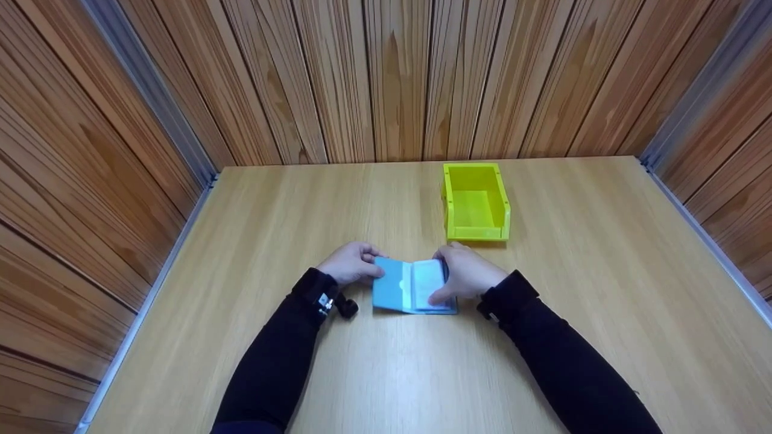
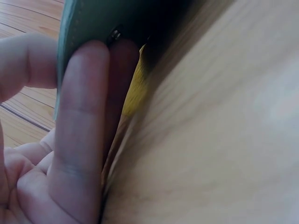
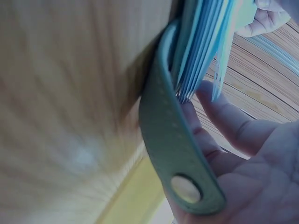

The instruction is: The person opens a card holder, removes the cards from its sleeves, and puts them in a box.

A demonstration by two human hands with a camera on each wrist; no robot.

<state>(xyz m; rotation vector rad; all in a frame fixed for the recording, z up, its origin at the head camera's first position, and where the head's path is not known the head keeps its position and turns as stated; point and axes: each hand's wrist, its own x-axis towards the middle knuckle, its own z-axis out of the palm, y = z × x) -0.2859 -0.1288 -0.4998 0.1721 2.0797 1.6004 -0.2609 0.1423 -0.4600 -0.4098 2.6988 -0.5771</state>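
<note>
A light blue card holder (image 1: 388,283) lies opened out on the wooden table, its clear card sleeves (image 3: 201,51) stacked on the right half. My left hand (image 1: 354,263) pinches the left cover by its edge; the left wrist view has fingers (image 2: 84,107) against the outside of that cover, beside a small metal snap (image 2: 115,34). On the other side my right hand (image 1: 470,271) grips the sleeves, thumb on top and fingers at their outer edge. A closing strap (image 3: 173,121) with a round snap button (image 3: 186,188) sticks out next to the right palm.
Behind the right hand stands a yellow open-fronted plastic bin (image 1: 477,233) on the table (image 1: 289,205). Wood-plank walls (image 1: 392,78) with grey metal corner posts rise at the back and both sides.
</note>
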